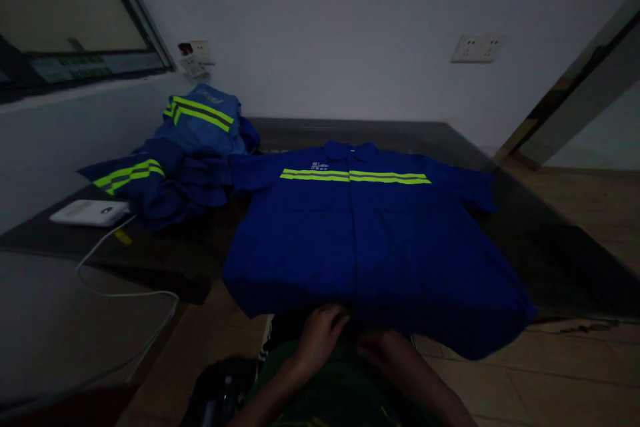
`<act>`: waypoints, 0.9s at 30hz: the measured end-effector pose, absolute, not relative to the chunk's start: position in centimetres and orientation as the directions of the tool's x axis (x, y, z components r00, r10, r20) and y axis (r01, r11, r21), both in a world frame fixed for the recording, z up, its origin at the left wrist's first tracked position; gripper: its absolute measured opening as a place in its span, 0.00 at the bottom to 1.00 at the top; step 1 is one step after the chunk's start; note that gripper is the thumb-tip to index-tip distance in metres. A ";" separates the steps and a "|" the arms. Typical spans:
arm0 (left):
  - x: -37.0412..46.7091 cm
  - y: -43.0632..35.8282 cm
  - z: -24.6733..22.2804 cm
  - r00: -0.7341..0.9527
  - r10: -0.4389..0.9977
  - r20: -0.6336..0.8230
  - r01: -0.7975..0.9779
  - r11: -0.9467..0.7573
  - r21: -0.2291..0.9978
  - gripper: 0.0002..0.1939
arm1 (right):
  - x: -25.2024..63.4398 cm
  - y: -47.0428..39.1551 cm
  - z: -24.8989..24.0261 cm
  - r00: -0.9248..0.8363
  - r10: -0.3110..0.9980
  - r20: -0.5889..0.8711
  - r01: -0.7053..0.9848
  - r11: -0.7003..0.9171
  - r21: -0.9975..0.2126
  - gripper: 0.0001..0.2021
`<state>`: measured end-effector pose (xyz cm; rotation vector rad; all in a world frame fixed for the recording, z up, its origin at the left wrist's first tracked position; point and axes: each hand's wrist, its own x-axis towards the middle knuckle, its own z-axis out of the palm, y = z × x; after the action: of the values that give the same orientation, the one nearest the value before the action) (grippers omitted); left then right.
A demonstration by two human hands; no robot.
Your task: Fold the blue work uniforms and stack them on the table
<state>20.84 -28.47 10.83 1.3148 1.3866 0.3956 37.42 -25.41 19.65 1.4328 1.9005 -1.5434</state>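
Observation:
A blue short-sleeved work shirt (310,233) lies spread front side up on the dark table, collar towards the wall, with a yellow-green reflective band across its chest. Its lower hem hangs over the near table edge. My left hand (324,330) is at the hem near the middle, fingers bent and pressed together; whatever they grip is too dark to make out. Just right of it, my right hand (383,350) is beside the hem, its fingers curled and lost in shadow. The hands are a little apart.
Crumpled blue garments (200,123) with reflective bands are heaped at the table's back left. A white device (91,212) with a cable (135,294) lies at the left edge. Wall sockets (477,48) are above the table (520,227). A dark flat object (583,257) lies at right.

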 end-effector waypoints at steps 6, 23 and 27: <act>16.6 -28.1 14.9 0.223 0.863 -0.453 0.422 0.333 0.843 0.14 | 36.8 -15.7 26.8 -0.718 0.470 -0.513 0.573 -0.019 -0.820 0.15; 5.2 -17.2 11.8 0.001 0.991 -0.135 0.938 0.045 0.343 0.25 | 12.4 6.9 6.2 -0.636 0.681 -0.363 0.765 0.493 -0.415 0.24; 5.0 -16.7 11.3 0.034 0.989 -0.144 0.935 0.020 0.354 0.28 | 11.6 8.6 3.0 -0.582 0.680 -0.446 0.813 0.478 -0.332 0.28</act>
<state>5.02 -16.73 11.26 1.9670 1.9527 0.2126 11.56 8.64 3.00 1.2768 2.4737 -0.7601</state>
